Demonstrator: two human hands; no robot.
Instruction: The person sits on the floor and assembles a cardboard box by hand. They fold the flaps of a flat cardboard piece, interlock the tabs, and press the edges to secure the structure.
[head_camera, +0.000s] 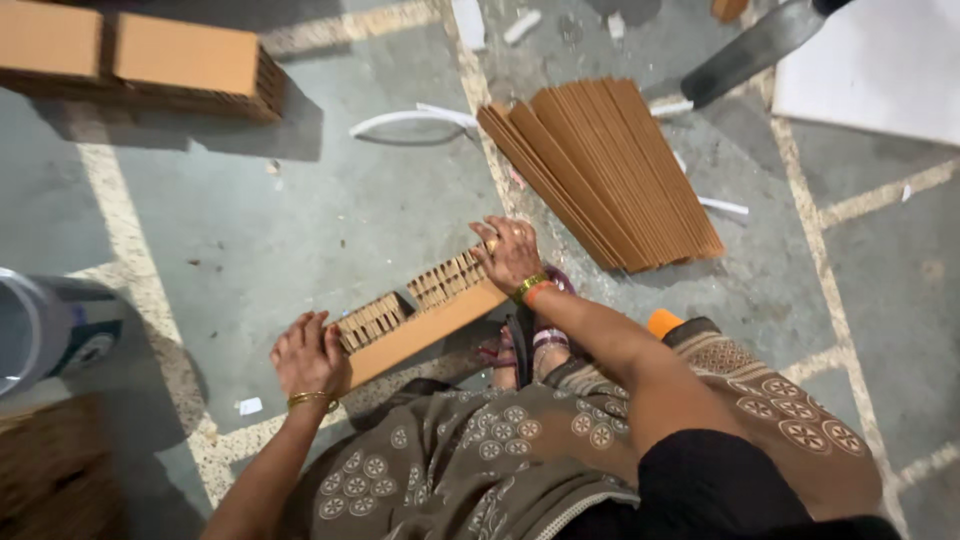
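On the floor: one cardboard block gripped endwise by left hand and right hand; one sheet stack nearby.

The grey floor, crossed by pale painted lines, carries a fanned stack of brown sheets, cardboard blocks at the far left, a curved white strip, white scraps, a white board and a bucket.
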